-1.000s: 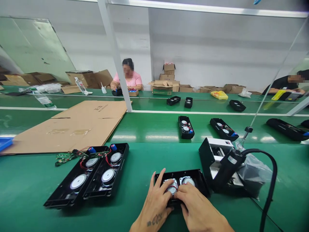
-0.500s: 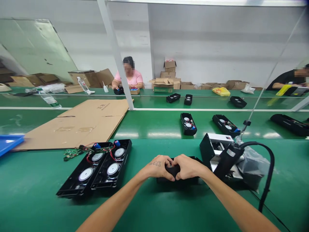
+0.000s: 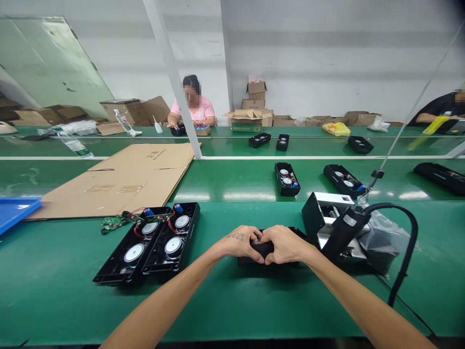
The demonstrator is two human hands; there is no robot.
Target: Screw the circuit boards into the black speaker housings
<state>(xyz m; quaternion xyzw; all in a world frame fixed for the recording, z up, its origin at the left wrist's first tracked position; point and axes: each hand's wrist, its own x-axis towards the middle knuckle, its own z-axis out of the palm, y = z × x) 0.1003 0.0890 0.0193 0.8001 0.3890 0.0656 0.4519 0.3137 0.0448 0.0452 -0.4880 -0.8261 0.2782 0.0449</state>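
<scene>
My left hand [image 3: 240, 241] and my right hand [image 3: 285, 245] meet at the middle of the green bench, both closed around a small black plastic part [image 3: 263, 250]. It sits over an open black speaker housing [image 3: 250, 261], which my hands mostly hide. Its speaker drivers are out of sight. To the left lie two more open housings [image 3: 145, 242] with round white-centred drivers, red wires and blue parts. A green circuit board [image 3: 116, 223] lies against their far end. Nearest my right hand stands a black-and-white fixture [image 3: 327, 223] with a black corded tool [image 3: 345, 231].
A clear plastic bag [image 3: 387, 240] and a black cable [image 3: 409, 257] lie at right. Beyond are a cardboard sheet [image 3: 123, 182], a blue tray [image 3: 14, 211], more housings [image 3: 286, 179], cardboard boxes [image 3: 252, 116] and two co-workers [image 3: 192, 109] [image 3: 441, 109].
One second ago my fingers lay spread on the drivers in the housing. Now both hands are closed on the black part, with my forearms in view. The view has tilted slightly.
</scene>
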